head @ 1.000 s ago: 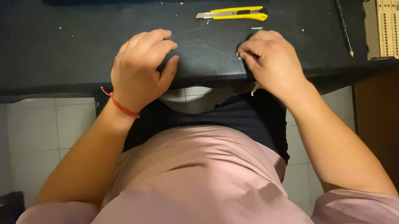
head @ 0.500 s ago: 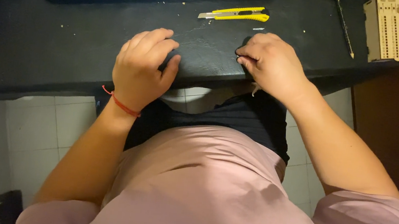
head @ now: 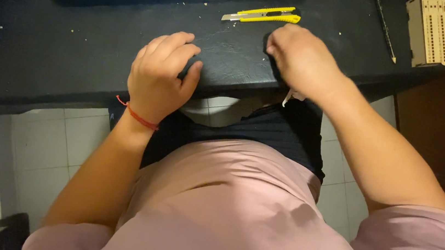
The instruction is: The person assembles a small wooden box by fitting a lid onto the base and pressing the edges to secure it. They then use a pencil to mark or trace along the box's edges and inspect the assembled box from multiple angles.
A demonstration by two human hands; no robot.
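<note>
- Hands work at the near edge of a black worktop [head: 47,62], seen from above by the head camera.
- Between them lies a black leather-like sheet [head: 235,60], flat on the worktop, its near edge hanging just over the worktop's rim.
- Left hand [head: 161,77] rests knuckles-up on the sheet's left end; its fingers [head: 178,46] are curled down and the thumb presses against the sheet's near edge, so the hand appears to clamp the material.
- A thin red cord bracelet [head: 135,115] circles the left wrist.
- Right hand [head: 304,59] sits on the sheet's right end, fingers bent and closed over the edge; what lies under the palm is hidden, so how firmly it grips cannot be told.
- A small pale scrap [head: 288,98] shows just below the right hand at the worktop's rim; it is too small to identify.
- A yellow utility knife [head: 261,14] lies on the worktop just beyond the right hand, apart from it, its blade end pointing left.
- A slim dark rod or pencil [head: 385,29] lies further right, and a pale perforated wooden box [head: 436,29] stands at the far right corner.
- Pale crumbs [head: 34,25] are scattered over the worktop's left part.
- Below the rim are the person's pink shirt [head: 235,214], dark trousers [head: 282,134] and a white tiled floor [head: 38,144].
</note>
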